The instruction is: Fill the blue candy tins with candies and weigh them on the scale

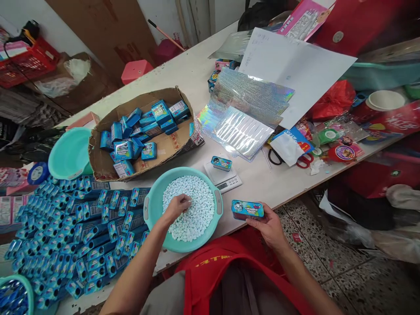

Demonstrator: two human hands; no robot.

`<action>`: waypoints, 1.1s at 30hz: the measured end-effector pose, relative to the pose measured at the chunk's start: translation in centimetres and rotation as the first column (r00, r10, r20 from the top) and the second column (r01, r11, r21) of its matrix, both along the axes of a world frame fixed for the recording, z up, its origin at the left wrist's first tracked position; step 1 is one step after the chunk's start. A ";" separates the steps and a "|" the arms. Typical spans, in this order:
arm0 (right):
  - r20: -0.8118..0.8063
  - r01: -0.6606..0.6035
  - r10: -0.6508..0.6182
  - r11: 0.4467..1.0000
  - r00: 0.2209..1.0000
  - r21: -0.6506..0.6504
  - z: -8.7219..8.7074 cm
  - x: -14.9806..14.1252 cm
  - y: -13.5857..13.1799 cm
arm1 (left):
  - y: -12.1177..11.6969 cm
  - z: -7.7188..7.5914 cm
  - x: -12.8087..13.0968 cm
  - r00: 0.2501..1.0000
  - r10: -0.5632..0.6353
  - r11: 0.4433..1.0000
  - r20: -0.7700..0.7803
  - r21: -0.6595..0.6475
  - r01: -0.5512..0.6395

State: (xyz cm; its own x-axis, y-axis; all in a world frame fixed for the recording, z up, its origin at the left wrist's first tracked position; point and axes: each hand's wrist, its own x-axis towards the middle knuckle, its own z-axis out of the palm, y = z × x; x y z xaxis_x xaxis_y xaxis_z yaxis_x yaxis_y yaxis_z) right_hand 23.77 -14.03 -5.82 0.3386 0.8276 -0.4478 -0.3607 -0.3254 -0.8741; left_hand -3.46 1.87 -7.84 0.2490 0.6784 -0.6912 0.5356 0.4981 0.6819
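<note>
My left hand (178,207) is over the turquoise basin (152,183), its fingers curled and pinched among the small white candies (200,205) that fill it. Exactly how many candies lie in those fingers is hidden. At the table's front edge, my right hand (269,225) grips a blue candy box (247,210) by its right end, with the printed face turned up. Behind the basin, a similar blue box (221,163) rests on a small white digital scale (226,179).
Many blue boxes (98,245) crowd the left of the table. A cardboard carton (167,151) holds more boxes, beside another turquoise bowl (70,153). Holographic sheets (249,94), white paper (295,65), scissors (305,160) and wrappers lie to the right.
</note>
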 end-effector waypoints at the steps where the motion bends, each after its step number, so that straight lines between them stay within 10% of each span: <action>1: -0.012 -0.005 0.005 1.000 1.000 -0.001 0.0 0.0 0.0 | 0.1 0.0 -0.3 0.988 0.120 0.988 0.095 -0.104 -0.110; 6: 0.018 0.013 -0.013 1.000 1.000 -0.003 -0.3 -0.1 -0.1 | 1.0 0.8 0.7 0.934 0.245 0.935 0.260 -0.319 -0.156; 14: 0.019 0.060 -0.060 0.998 0.998 0.000 -1.0 0.2 -0.1 | 7.8 5.2 9.3 0.944 -0.230 0.967 0.237 0.167 0.193; 21: -0.022 0.106 -0.106 0.994 0.994 -0.012 -1.3 0.8 -0.4 | 10.9 5.0 14.5 0.834 -0.455 0.629 -0.313 0.550 0.550; 24: -0.012 0.132 -0.132 0.991 0.991 -0.022 -1.4 1.1 -0.3 | 10.9 4.9 14.9 0.810 -0.456 0.593 -0.368 0.554 0.585; 28: -0.027 0.155 -0.156 0.987 0.987 -0.031 -1.4 1.3 -0.1 | 11.0 4.8 14.7 0.894 -0.388 0.709 -0.223 0.547 0.445; 33: -0.090 0.189 -0.189 0.982 0.978 -0.009 -1.7 1.4 -0.2 | 10.4 5.1 11.1 0.946 0.035 0.977 0.323 0.189 -0.100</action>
